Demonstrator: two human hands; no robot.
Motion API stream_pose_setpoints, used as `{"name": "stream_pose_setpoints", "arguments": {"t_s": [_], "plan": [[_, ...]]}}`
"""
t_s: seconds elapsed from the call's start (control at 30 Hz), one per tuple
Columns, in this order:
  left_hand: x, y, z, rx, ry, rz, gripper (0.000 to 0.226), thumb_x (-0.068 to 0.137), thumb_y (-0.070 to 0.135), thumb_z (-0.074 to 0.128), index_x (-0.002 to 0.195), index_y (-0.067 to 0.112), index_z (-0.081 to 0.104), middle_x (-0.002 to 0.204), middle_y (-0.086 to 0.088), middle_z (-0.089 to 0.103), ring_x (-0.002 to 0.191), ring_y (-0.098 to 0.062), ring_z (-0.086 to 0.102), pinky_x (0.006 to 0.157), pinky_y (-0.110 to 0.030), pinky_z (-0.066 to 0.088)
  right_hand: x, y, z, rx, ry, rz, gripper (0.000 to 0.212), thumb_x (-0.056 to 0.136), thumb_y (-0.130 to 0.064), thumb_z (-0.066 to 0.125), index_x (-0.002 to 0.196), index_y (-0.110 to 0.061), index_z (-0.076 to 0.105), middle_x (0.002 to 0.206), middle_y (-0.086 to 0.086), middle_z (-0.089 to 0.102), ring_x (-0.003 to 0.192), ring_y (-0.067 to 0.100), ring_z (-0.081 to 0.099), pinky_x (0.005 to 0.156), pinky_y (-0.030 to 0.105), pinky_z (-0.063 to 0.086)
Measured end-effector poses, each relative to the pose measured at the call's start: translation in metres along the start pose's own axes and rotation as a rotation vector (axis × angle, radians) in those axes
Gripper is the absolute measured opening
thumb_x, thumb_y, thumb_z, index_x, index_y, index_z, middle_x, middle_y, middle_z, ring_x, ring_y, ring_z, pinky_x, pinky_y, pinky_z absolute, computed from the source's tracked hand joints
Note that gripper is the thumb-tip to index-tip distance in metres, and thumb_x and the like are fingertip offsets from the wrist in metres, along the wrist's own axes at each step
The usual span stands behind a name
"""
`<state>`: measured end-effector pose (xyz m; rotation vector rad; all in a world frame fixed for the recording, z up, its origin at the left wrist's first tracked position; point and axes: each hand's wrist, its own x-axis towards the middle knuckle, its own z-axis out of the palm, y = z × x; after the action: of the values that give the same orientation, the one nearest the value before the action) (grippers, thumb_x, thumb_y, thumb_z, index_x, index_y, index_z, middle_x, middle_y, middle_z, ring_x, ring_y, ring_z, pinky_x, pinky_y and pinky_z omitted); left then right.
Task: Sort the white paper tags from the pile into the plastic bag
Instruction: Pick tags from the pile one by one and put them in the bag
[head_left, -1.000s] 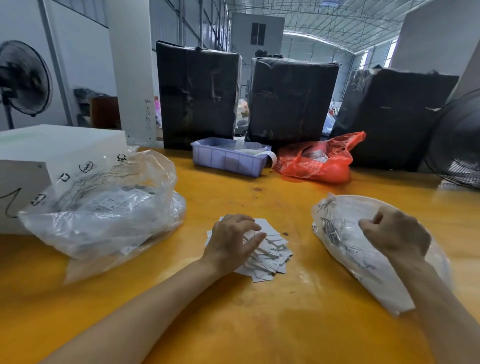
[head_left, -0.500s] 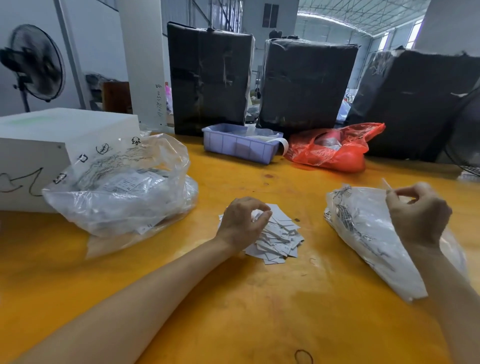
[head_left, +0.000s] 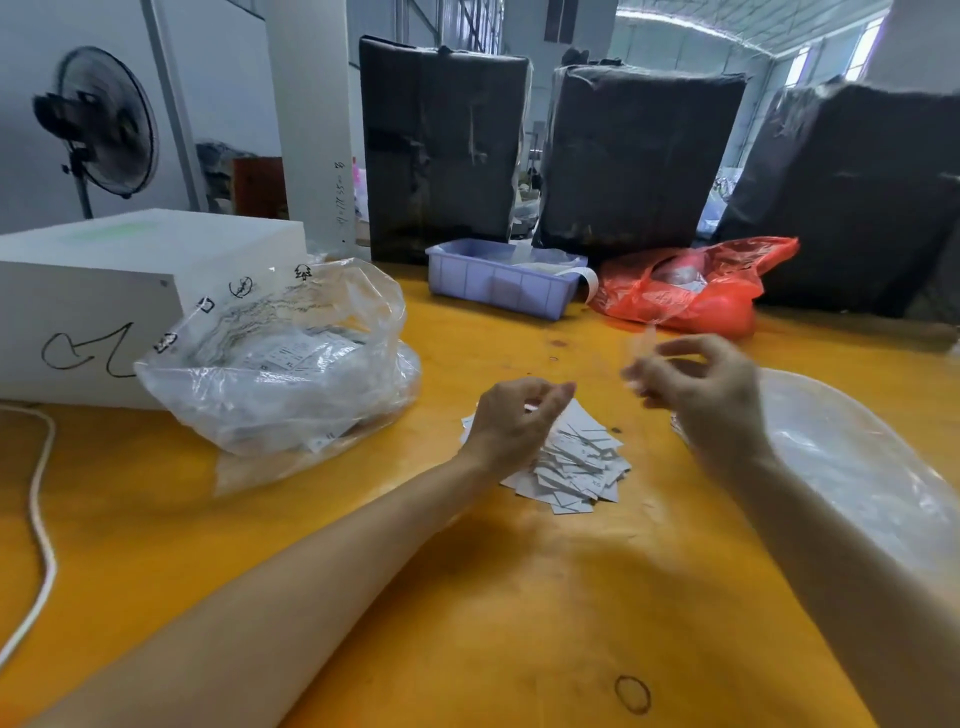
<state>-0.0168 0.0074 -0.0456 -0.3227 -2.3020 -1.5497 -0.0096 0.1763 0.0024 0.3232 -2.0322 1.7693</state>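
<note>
White box (head_left: 104, 291): handling symbols; pillar (head_left: 311, 130): unreadable digits.

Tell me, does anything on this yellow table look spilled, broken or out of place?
Nothing looks spilled or damaged. The white paper tags lie in a loose, untidy heap, some askew, between the big clear bag and the smaller plastic bag.

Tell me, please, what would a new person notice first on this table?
Most likely the two hands meeting above the yellow table: the left hand hovers over the pile of white paper tags, and the blurred right hand is raised beside it. Next, the crumpled clear plastic bag at the left and the bright red bag at the back.
</note>
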Motion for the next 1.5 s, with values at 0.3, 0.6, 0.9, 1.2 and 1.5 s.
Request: {"name": "stream_pose_setpoints", "arguments": {"t_s": [0.3, 0.6, 0.9, 1.2, 1.5], "plan": [[0.003, 0.009, -0.009, -0.311, -0.132, -0.117, 0.02, 0.082, 0.021, 0.07, 0.092, 0.003, 0.067, 0.08, -0.008, 0.069, 0.067, -0.012, 0.063, 0.065, -0.021, 0.053, -0.02, 0.023, 0.029, 0.228, -0.097, 0.392, 0.006, 0.082, -0.012, 0.07, 0.08, -0.011, 0.066, 0.062, -0.001, 0.068, 0.057, 0.011, 0.06, 0.054, 0.019, 0.047], [0.003, 0.006, -0.012, -0.309, -0.087, -0.186, 0.006, 0.079, 0.014, 0.074, 0.074, 0.013, 0.071, 0.066, 0.0, 0.068, 0.056, -0.005, 0.06, 0.057, -0.017, 0.049, -0.026, 0.019, 0.036, 0.24, -0.114, 0.427, 0.014, 0.09, -0.017, 0.062, 0.078, -0.01, 0.066, 0.074, 0.002, 0.068, 0.057, 0.011, 0.06, 0.051, 0.019, 0.048], [0.004, 0.005, -0.007, -0.413, -0.088, -0.254, 0.007, 0.086, 0.011, 0.066, 0.081, 0.007, 0.065, 0.067, -0.003, 0.067, 0.052, -0.007, 0.062, 0.052, -0.016, 0.051, -0.03, 0.017, 0.033, 0.283, -0.133, 0.44, 0.02, 0.079, -0.009, 0.073, 0.066, -0.009, 0.059, 0.064, 0.005, 0.06, 0.058, 0.013, 0.057, 0.056, 0.022, 0.047], [0.003, 0.005, -0.014, -0.43, -0.19, -0.29, 0.01, 0.074, 0.0, 0.073, 0.079, 0.007, 0.068, 0.061, 0.0, 0.069, 0.056, -0.007, 0.065, 0.055, -0.015, 0.052, -0.027, 0.021, 0.031, 0.428, -0.113, 0.501, 0.018, 0.093, -0.013, 0.058, 0.08, -0.004, 0.068, 0.075, 0.006, 0.067, 0.06, 0.015, 0.061, 0.055, 0.021, 0.052], [0.004, 0.006, -0.013, -0.408, -0.174, -0.254, 0.009, 0.087, 0.016, 0.065, 0.082, 0.009, 0.067, 0.073, 0.003, 0.071, 0.056, -0.003, 0.062, 0.052, -0.014, 0.048, -0.025, 0.023, 0.028, 0.377, -0.12, 0.483, 0.019, 0.093, -0.013, 0.053, 0.089, -0.016, 0.071, 0.094, 0.002, 0.069, 0.076, 0.016, 0.064, 0.06, 0.021, 0.052]]}}
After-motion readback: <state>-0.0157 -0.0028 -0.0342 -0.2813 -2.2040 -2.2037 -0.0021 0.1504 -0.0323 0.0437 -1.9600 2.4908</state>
